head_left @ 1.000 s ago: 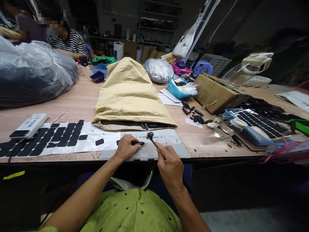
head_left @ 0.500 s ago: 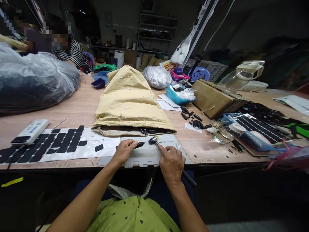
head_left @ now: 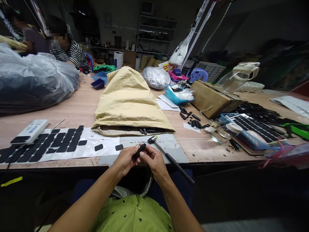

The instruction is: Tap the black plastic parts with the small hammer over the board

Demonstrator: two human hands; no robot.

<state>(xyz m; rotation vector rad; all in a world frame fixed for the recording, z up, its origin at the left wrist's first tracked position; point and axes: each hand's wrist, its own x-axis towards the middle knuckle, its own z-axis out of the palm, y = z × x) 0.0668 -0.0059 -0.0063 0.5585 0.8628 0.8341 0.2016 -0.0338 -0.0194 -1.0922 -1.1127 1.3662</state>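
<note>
A small dark black piece, longish and rounded (head_left: 140, 149), is held between both hands just above the table's front edge. My left hand (head_left: 126, 158) is closed around its lower end. My right hand (head_left: 154, 160) pinches it from the other side, fingers bent against it. Beside my right hand lies a hammer (head_left: 169, 156), its head on the grey board (head_left: 178, 149) and its black handle jutting over the edge. Behind the hands, a yellowish sack (head_left: 131, 103) lies with its mouth toward me, black pieces showing inside.
Black stickers on a white sheet (head_left: 89, 153) lie left, near a white power strip (head_left: 30, 132). A big plastic bag (head_left: 36, 80) fills the far left. On the right are several black pieces (head_left: 195, 123), a cardboard box (head_left: 214, 98) and a tape roll (head_left: 219, 135). Two people sit at the back left.
My right hand has let go of the hammer, which now lies on the board, and has moved left to the black piece. My left hand has brought that piece closer to me.
</note>
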